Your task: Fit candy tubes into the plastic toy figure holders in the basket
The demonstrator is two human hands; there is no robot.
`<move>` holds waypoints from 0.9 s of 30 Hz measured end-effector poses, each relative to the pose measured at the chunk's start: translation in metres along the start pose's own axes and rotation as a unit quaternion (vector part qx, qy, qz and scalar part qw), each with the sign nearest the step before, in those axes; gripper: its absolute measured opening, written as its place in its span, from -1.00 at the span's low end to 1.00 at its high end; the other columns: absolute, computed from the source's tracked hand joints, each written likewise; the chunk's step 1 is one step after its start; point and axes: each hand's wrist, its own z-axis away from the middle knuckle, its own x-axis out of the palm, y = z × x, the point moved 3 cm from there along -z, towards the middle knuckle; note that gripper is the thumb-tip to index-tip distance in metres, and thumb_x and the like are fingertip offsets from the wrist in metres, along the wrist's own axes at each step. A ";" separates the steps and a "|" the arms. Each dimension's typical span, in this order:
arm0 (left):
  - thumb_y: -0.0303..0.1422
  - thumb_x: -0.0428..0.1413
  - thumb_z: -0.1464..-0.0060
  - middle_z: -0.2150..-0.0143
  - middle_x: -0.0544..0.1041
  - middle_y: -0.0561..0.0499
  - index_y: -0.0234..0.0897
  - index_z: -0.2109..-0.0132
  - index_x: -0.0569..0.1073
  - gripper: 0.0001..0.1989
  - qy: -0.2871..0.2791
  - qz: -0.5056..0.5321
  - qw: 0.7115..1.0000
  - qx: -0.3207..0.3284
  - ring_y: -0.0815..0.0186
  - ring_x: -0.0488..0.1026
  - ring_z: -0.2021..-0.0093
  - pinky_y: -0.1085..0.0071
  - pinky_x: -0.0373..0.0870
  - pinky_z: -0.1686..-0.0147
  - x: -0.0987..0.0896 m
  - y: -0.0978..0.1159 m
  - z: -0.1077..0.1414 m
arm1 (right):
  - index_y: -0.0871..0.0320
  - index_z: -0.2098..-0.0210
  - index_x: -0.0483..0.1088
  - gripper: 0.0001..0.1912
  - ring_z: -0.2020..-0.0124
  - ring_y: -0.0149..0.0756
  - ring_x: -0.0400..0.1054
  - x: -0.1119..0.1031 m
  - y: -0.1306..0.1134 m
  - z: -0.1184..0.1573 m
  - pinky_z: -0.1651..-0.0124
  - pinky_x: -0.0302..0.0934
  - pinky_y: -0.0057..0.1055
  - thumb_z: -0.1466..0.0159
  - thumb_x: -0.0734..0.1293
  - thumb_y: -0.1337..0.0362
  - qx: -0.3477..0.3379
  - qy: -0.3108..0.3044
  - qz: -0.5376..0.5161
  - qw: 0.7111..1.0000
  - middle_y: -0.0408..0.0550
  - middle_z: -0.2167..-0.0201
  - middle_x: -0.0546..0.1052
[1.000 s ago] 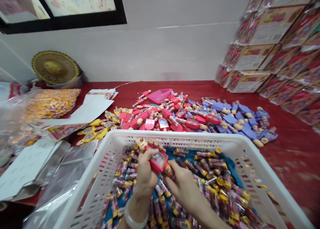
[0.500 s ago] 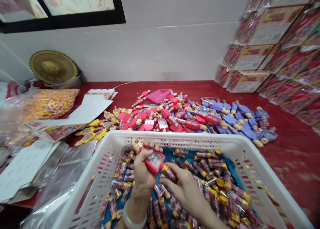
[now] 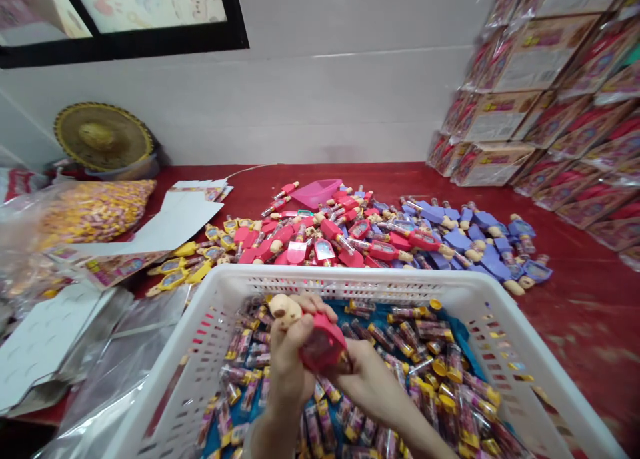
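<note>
Above the white basket [image 3: 360,273], my left hand [image 3: 289,362] is closed around a red plastic toy [image 3: 323,344]. A beige bear-shaped head [image 3: 284,310] sticks out at the toy's upper left end. My right hand [image 3: 370,377] pinches the small clear tube [image 3: 345,361] at the toy's lower right end; most of that tube is hidden behind my fingers. The toy looks blurred by motion. Many similar tubes [image 3: 435,329] with yellow caps lie in the basket on a blue lining.
Behind the basket are piles of red toys [image 3: 333,229], purple toys [image 3: 495,262] and yellow toys [image 3: 175,277]. Bagged boxes [image 3: 495,115] are stacked at right. A plastic bag of small pieces [image 3: 93,209], white cards [image 3: 45,339] and a straw hat [image 3: 100,135] are at left.
The toy has turned in my hands, so its printed panel no longer shows and a plain red side does. My right hand has moved closer to my left, covering more of the tube.
</note>
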 end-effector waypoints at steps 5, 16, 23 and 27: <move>-0.11 0.26 0.07 0.45 0.37 0.07 -0.23 0.36 0.44 -0.70 -0.237 0.033 0.970 -0.027 0.35 0.42 0.55 0.42 0.35 0.51 0.010 0.006 0.009 | 0.24 0.44 0.41 -0.67 0.51 -0.43 0.23 0.019 -0.001 0.014 0.46 0.13 -0.53 0.07 0.50 0.15 0.110 -0.340 -0.215 0.909 -0.17 0.50 0.41; -0.48 0.19 0.09 0.34 0.32 0.06 -0.27 0.34 0.35 -0.84 -0.010 -0.013 0.999 -0.040 0.36 0.35 0.28 0.40 0.30 0.20 0.003 -0.004 0.004 | 0.16 0.44 0.27 -0.95 0.56 -0.47 0.09 0.003 0.005 -0.001 0.48 -0.03 -0.53 -0.14 0.27 0.36 0.019 0.003 0.072 0.997 -0.24 0.57 0.31; -0.35 0.23 0.15 0.51 0.26 0.10 -0.25 0.35 0.33 -0.78 -0.178 0.077 0.975 -0.106 0.38 0.30 0.46 0.40 0.28 0.39 0.008 0.003 0.006 | 0.18 0.38 0.35 -0.66 0.54 -0.43 0.19 0.016 -0.001 0.013 0.50 0.07 -0.53 0.01 0.46 0.10 0.106 -0.243 -0.141 0.954 -0.21 0.51 0.38; -0.38 0.17 -0.04 0.31 0.41 0.03 -0.24 0.19 0.38 -0.83 0.025 -0.067 0.997 -0.023 0.31 0.40 0.26 0.36 0.32 0.20 -0.002 -0.002 0.000 | 0.18 0.34 0.34 -0.89 0.45 -0.33 0.23 -0.002 -0.004 0.008 0.39 0.03 -0.46 -0.14 0.21 0.38 0.013 0.134 0.203 0.970 -0.11 0.49 0.39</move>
